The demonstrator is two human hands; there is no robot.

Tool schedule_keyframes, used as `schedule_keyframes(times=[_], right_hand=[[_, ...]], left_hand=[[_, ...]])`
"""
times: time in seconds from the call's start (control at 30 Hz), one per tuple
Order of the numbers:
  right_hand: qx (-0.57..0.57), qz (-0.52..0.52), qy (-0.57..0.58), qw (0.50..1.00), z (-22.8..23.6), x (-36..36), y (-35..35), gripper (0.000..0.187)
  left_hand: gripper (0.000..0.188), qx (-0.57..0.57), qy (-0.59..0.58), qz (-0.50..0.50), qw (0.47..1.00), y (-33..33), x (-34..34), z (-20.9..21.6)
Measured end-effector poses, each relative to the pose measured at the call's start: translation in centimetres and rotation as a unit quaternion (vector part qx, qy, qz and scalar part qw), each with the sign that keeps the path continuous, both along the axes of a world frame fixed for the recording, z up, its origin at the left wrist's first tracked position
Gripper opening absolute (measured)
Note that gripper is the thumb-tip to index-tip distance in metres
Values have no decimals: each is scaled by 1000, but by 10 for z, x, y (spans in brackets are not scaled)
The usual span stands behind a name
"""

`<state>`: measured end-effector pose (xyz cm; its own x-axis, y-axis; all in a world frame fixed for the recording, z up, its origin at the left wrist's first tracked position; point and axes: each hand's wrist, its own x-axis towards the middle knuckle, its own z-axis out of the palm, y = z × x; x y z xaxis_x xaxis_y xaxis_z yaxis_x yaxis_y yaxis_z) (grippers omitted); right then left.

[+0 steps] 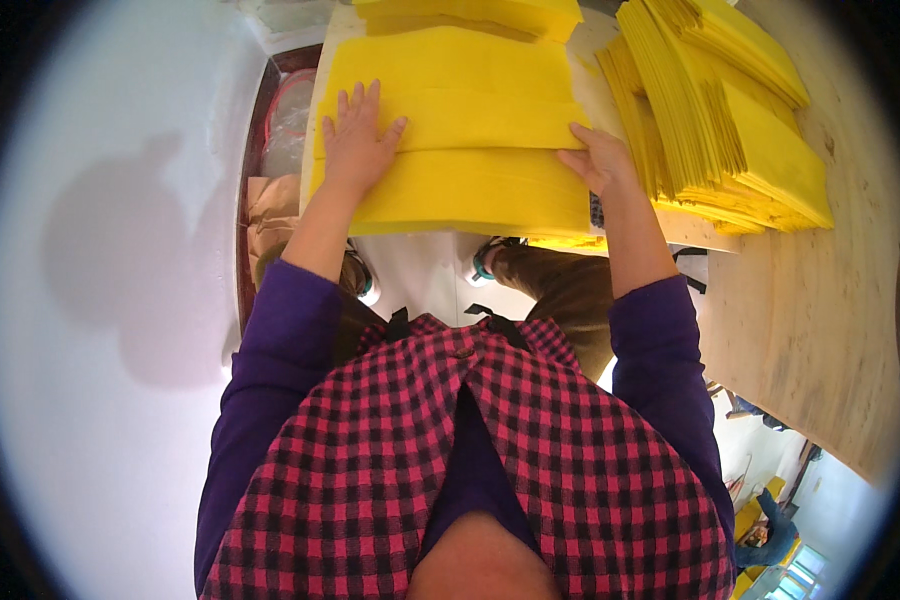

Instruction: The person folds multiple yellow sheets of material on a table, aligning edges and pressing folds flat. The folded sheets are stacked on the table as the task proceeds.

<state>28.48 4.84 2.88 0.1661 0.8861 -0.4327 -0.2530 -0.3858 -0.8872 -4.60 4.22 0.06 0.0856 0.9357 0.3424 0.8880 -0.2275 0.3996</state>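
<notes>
A yellow fabric sheet (460,105) lies on the table in front of me, with a fold line running across it from left to right. My left hand (358,148) rests flat on the sheet's left part, fingers spread. At the sheet's right edge, my right hand (602,160) pinches the fabric by the end of the fold, thumb and fingers close together. The sheet's near part hangs slightly past the table edge toward my legs.
Stacked folded yellow fabric (730,120) stands to the right on the wooden table (800,330). More yellow fabric (470,15) lies beyond the sheet. Brown paper (273,210) sits at the left by a white wall (120,430). Another person (773,530) is at the lower right.
</notes>
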Motion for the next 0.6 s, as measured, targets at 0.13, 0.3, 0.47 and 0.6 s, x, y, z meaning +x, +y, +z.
schedule_keyframes(times=[0.13, 0.3, 0.47, 0.6], right_hand=[[-5, -15, 3, 1000, 1, 3, 3, 19], [0, -16, 52, 999, 11, 1, 4, 16], [-12, -7, 60, 998, 16, 2, -2, 18], [-14, 26, 22, 999, 10, 13, -13, 23]], left_hand=[[45, -145, -343, -62, 926, -23, -15, 23], [39, -393, -802, 55, 447, -54, 8, 33], [39, -256, -882, 79, 387, -36, 13, 22], [37, -192, -881, 108, 418, -20, -12, 19]])
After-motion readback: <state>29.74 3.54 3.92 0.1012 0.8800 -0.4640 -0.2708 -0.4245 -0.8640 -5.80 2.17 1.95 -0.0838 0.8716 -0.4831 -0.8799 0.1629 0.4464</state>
